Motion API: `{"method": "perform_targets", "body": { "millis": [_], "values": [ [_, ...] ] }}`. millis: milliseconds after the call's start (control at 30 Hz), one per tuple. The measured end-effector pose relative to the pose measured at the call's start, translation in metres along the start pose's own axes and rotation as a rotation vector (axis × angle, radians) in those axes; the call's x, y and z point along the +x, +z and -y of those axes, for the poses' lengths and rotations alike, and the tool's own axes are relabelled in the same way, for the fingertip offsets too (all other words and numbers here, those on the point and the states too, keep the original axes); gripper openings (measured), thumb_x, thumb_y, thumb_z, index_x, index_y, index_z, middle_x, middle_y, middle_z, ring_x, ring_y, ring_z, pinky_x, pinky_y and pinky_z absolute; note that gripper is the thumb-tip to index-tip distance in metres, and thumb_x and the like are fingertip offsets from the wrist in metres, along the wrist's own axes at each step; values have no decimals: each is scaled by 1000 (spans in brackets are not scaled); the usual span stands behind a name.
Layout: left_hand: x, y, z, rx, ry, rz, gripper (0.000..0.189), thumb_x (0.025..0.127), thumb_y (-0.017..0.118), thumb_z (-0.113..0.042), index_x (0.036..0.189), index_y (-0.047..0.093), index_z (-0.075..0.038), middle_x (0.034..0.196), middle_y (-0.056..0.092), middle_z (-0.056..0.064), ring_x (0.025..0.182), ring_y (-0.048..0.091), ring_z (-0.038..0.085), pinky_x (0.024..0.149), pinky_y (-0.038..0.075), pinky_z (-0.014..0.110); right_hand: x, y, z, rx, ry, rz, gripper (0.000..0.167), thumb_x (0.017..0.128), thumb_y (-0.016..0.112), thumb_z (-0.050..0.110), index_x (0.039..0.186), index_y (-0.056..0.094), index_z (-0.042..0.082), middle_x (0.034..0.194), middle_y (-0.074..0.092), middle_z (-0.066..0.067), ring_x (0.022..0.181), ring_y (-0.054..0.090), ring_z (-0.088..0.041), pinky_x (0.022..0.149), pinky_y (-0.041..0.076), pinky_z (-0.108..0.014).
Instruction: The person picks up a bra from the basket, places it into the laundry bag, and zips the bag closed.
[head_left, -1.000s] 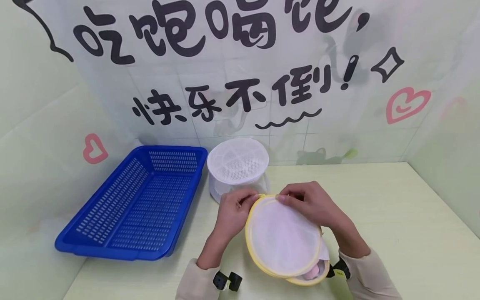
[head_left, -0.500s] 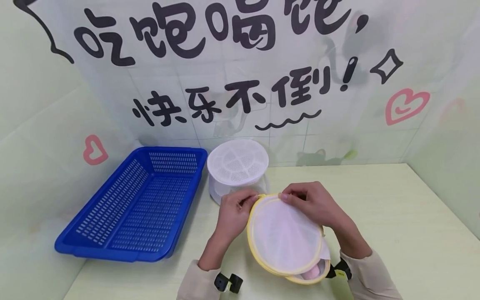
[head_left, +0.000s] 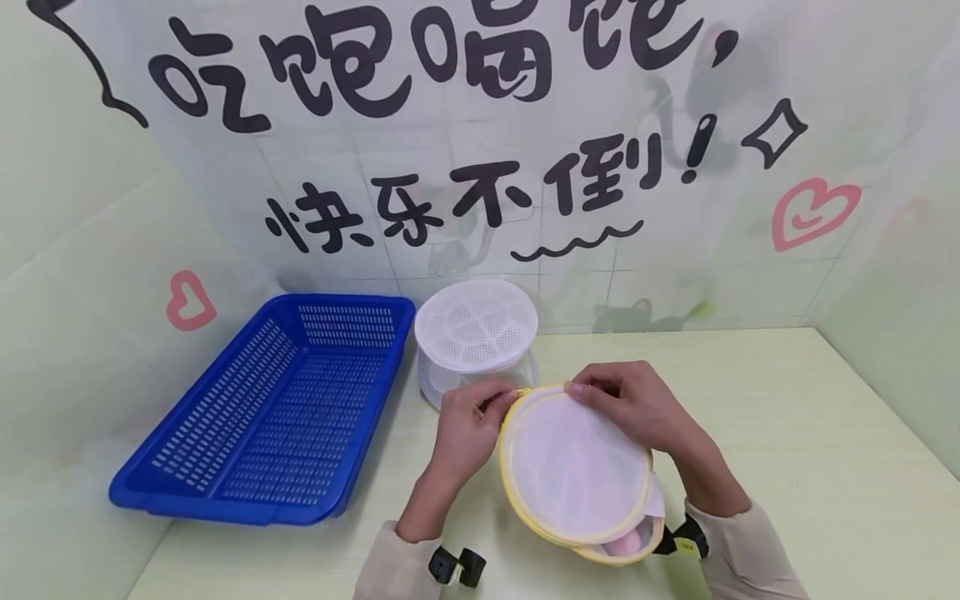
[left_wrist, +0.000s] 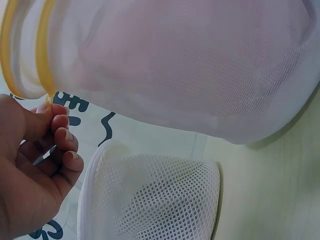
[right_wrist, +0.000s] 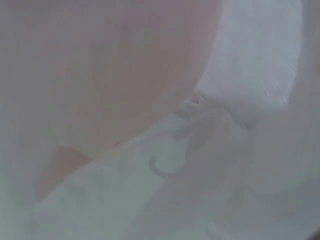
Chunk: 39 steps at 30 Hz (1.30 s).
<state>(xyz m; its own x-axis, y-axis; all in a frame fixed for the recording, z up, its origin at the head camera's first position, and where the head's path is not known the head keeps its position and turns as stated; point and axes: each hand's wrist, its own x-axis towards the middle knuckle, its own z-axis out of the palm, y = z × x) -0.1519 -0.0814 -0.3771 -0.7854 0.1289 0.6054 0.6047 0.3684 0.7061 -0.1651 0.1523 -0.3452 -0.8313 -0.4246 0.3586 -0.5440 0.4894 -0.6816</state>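
Note:
A white mesh laundry bag [head_left: 577, 467] with yellow trim is held up over the table, its round lid side facing the head camera. At its lower right the lid stands apart from the rim, and something pink [head_left: 624, 544] shows inside. My left hand [head_left: 468, 421] pinches the yellow trim at the bag's upper left edge; in the left wrist view, a small yellow tab lies between thumb and finger. Farther right along that edge, my right hand [head_left: 633, 406] pinches the rim between thumb and fingers. The right wrist view is mostly covered by pale, blurred fabric.
A blue slotted plastic basket [head_left: 217, 507] stands at the left of the pale table [head_left: 795, 442]. Behind my hands, near the back wall, is another white mesh laundry bag [head_left: 476, 325], standing upright. A printed sheet with black lettering hangs on the wall.
My right hand has slid slightly right along the bag's rim, and the bag has shifted a little right with it. The left hand has stayed at the upper left edge.

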Motion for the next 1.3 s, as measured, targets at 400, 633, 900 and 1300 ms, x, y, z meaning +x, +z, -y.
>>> {"method": "perform_targets", "body": {
  "millis": [400,633,900,1300],
  "values": [
    [1,-2,1,-45,-14,7,14,87,65,3,77,69,-7,58,51,-4,51,47,7,47,40,23,0,-4,-3,2,32,-28,11,93,64,24,87,73,19,70,63,10,59,55,-10,52,47,-27],
    [1,-2,-1,-35,-13,12,15,86,65,5,77,68,-7,58,51,-6,51,48,7,46,41,24,-2,-6,-5,17,58,-31,13,93,64,24,88,73,17,72,64,8,61,57,-11,53,48,-28],
    [0,-3,-1,-33,-18,15,15,87,65,4,78,69,-7,58,51,-6,51,47,7,46,40,23,-2,-8,-5,21,64,-32,13,93,63,24,87,73,18,70,63,8,60,56,-11,52,47,-28],
    [0,-3,-3,-49,-15,21,15,87,65,5,77,68,-6,58,52,-4,50,47,8,45,40,24,-3,-12,-5,31,76,-37,14,94,63,24,87,73,18,69,62,7,59,55,-11,52,46,-27]
  ]
}}
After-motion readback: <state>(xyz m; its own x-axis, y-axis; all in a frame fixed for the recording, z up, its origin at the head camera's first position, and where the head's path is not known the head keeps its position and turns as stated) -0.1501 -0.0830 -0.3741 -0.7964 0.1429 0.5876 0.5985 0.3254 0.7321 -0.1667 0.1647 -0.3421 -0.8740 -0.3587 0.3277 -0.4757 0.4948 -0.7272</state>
